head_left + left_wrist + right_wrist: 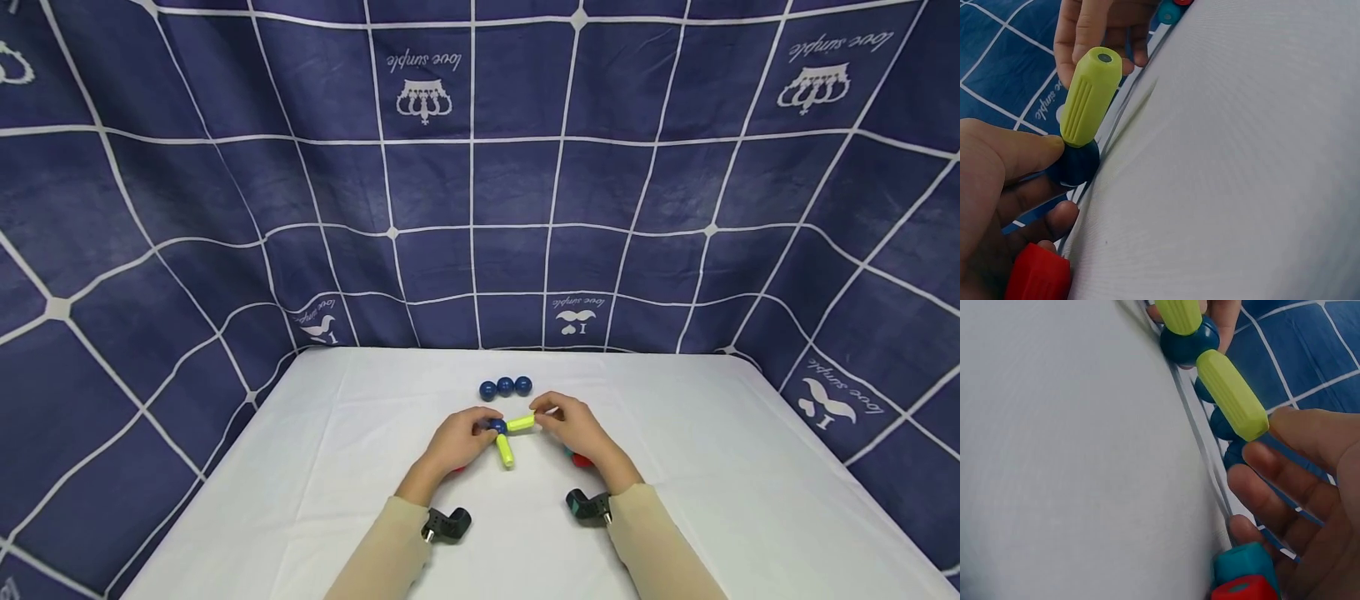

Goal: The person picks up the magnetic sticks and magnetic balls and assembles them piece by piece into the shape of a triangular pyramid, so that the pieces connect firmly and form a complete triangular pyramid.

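Observation:
A dark blue ball (498, 426) joins two ribbed yellow rods. My left hand (459, 439) pinches this ball between thumb and fingers. One yellow rod (506, 452) points toward me, with a round grey disc showing in its end in the left wrist view. The other yellow rod (1233, 395) extends to the right. At that rod's outer end, my right hand (573, 427) has its thumb and index fingertip against it, the other fingers loosely bent. A red piece (1039, 275) lies by the left hand, partly hidden.
Three blue balls (506, 387) stand in a row on the white table (375, 467), beyond my hands. Near the right hand lie a teal piece (1242, 562) and a red piece (1245, 589). A blue gridded curtain (510, 183) surrounds the table's back and sides.

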### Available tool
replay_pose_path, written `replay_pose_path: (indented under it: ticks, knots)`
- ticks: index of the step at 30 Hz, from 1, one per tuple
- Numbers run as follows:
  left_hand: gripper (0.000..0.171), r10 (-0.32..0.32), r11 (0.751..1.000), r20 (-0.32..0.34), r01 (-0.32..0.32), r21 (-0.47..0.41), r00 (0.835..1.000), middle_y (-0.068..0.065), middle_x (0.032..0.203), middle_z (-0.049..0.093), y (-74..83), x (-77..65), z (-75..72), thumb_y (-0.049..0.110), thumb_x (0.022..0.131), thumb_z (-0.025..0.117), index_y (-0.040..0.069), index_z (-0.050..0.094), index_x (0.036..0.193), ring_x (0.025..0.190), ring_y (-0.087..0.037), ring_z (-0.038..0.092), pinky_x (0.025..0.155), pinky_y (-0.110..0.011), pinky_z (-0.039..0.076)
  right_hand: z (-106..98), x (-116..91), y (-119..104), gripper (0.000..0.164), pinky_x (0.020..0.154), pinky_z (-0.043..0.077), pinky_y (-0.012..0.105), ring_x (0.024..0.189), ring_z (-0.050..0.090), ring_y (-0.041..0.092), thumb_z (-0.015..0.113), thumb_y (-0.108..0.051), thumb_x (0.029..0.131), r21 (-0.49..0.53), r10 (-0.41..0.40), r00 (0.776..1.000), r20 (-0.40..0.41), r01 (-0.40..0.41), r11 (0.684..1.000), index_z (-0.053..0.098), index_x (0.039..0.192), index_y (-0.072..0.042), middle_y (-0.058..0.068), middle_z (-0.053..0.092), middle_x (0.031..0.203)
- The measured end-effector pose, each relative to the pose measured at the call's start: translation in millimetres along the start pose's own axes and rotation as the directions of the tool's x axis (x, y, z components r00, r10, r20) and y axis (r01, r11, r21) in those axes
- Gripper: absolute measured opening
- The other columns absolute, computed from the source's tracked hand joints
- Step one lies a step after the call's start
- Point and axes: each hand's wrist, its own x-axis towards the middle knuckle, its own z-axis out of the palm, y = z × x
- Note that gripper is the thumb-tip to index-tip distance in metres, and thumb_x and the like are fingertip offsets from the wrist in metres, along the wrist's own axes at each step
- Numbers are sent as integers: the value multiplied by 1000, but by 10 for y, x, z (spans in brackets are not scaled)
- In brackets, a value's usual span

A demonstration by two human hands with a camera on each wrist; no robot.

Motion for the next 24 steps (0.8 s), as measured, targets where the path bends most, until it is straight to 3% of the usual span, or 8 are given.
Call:
replay_pose_path:
  ticks: [12,24]
  knots:
    - [28,12,1000,-6,-12,-10,1000,4,82,59,-2,5,-6,22,92,69,21,71,120,71,-10,49,63,-25,39,1,269,-18,35,88,53,43,101,63,25,69,-18,94,46,81,993,-82,-78,996,62,128,-15,13,65,124]
    - [29,17,1000,-5,-17,-13,1000,7,95,66,-3,-13,-10,22,93,69,30,70,122,80,-10,54,74,-30,43,65,473,9,44,95,48,49,109,59,29,67,-19,94,-25,115,993,-7,-115,993,59,137,-23,16,58,135]
